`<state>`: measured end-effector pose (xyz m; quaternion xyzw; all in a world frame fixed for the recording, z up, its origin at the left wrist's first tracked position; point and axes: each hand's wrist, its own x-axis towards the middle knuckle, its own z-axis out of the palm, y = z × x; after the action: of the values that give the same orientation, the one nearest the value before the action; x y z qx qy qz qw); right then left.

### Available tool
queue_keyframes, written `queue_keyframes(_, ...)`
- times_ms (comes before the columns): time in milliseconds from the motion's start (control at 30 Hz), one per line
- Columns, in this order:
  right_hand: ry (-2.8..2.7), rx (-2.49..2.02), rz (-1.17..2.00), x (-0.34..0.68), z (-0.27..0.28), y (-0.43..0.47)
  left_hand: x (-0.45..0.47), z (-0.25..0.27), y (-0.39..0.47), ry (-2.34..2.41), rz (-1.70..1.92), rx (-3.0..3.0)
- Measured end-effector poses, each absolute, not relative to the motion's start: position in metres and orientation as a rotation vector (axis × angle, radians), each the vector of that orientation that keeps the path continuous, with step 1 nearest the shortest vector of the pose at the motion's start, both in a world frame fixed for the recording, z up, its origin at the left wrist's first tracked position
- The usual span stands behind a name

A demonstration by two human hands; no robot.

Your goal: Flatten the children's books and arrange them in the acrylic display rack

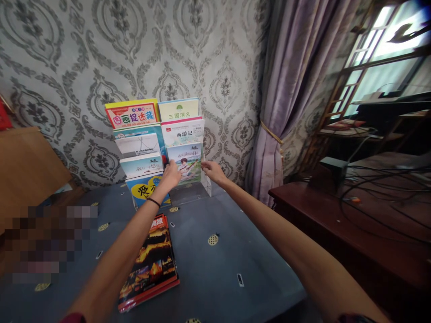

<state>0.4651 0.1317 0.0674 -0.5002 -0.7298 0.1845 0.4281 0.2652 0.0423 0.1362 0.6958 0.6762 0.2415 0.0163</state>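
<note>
A picture-covered book [186, 154] showing a seated figure on grass stands at the front of the right column of a clear tiered book rack [207, 186]. My left hand [172, 175] is closed at its left edge. At the right edge, my right hand [214, 172] has its fingers pinched together on the same book. Behind it rise a white book [185, 133] and a pale green-yellow book [179, 110]. The left column holds several more, among them a blue book with a yellow heart [136, 190] and a yellow and red one [131, 114].
A stack of dark, red-edged books [153, 258] lies on the blue-grey tablecloth [232, 251] under my left forearm. Patterned wallpaper is behind the rack. A purple curtain [286, 89] hangs to the right, near a dark red cabinet [303, 202] with loose black cables.
</note>
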Motion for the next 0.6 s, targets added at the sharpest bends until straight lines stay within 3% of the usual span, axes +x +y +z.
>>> queue_keyframes(600, -1.759, -1.213, 0.513, 0.4626, 0.0644, 0.1303, 0.2699, 0.1310, 0.0381, 2.042, 0.812, 2.194)
